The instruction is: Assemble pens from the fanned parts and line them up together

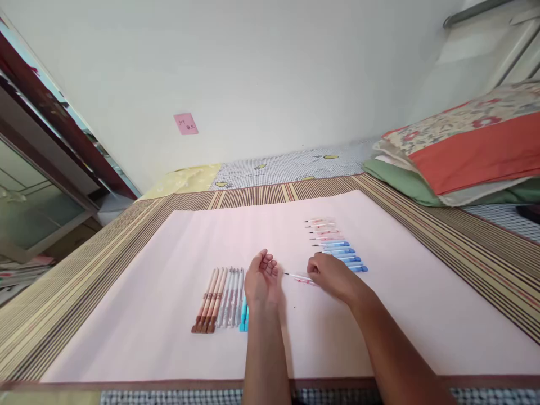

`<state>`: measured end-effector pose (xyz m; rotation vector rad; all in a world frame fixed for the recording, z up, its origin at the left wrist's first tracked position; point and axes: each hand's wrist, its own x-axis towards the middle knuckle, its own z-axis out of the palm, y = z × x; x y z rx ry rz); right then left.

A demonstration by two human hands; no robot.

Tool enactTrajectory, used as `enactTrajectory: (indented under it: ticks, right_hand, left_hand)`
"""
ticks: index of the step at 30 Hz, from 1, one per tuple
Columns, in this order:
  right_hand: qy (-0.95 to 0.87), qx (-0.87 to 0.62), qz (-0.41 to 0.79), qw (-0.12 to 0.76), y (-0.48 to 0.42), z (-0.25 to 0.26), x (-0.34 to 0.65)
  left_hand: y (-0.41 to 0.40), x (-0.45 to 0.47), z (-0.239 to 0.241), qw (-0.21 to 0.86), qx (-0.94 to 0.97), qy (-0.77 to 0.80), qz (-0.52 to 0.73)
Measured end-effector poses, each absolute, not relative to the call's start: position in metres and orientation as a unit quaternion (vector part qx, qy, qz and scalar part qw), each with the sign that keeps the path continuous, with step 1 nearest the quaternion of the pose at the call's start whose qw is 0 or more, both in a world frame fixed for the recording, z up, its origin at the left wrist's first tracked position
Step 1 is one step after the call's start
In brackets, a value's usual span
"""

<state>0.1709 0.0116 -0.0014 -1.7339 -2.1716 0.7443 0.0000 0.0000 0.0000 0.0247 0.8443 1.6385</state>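
Observation:
My right hand (331, 275) grips a thin clear pen (297, 277) low over a pale pink sheet (169, 270), its tip pointing left. My left hand (262, 278) hovers just left of that tip, palm up, fingers curled and apart, holding nothing. Under and left of the left hand lies a tidy row of capped pens (219, 301): brown, then clear, then blue ones partly hidden by my wrist. Beyond my right hand lies a column of uncapped pens (335, 244), pink at the far end, blue nearer.
The pink sheet lies on a striped woven mat (63, 292) covering a bed. Folded bedding and a red-patterned pillow (464, 146) sit at the far right. A white wall with a pink sticky note (185, 123) stands behind. A cabinet (37, 185) is at the left.

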Motion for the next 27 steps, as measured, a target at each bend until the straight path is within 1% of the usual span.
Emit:
enactTrajectory:
  ticks: [4, 6, 9, 12, 15, 18, 21, 22, 24, 27]
  right_hand:
    - [-0.758, -0.594, 0.23, 0.138, 0.013, -0.008, 0.17]
    - [-0.759, -0.591, 0.221, 0.161, 0.014, -0.01, 0.172]
    - [-0.736, -0.59, 0.231, 0.236, 0.015, -0.005, 0.174]
    - [-0.708, -0.566, 0.281, 0.314, 0.01, 0.009, 0.174]
    - [-0.699, -0.534, 0.316, 0.354, 0.002, 0.023, 0.171]
    - [-0.689, -0.526, 0.338, 0.368, -0.002, 0.028, 0.169]
    - [-0.676, -0.514, 0.349, 0.397, -0.002, 0.023, 0.173]
    - [-0.677, -0.512, 0.349, 0.396, -0.001, 0.02, 0.176]
    - [-0.694, -0.523, 0.339, 0.361, -0.001, 0.013, 0.181]
    - [-0.729, -0.557, 0.308, 0.253, -0.002, 0.006, 0.184]
  left_hand:
    - [-0.001, 0.006, -0.002, 0.609, 0.024, 0.374, 0.699]
    - [0.0, 0.009, -0.004, 0.611, 0.044, 0.378, 0.694]
    - [0.0, 0.014, -0.006, 0.604, 0.099, 0.408, 0.677]
    - [-0.001, 0.021, -0.008, 0.604, 0.205, 0.465, 0.614]
    - [-0.002, 0.029, -0.01, 0.606, 0.292, 0.472, 0.57]
    - [-0.002, 0.031, -0.01, 0.617, 0.272, 0.443, 0.59]
    - [-0.001, 0.025, -0.006, 0.644, 0.182, 0.409, 0.62]
    - [0.0, 0.022, -0.005, 0.651, 0.154, 0.398, 0.628]
    - [0.0, 0.017, -0.002, 0.659, 0.115, 0.374, 0.643]
    - [0.001, 0.013, -0.002, 0.666, 0.097, 0.352, 0.651]
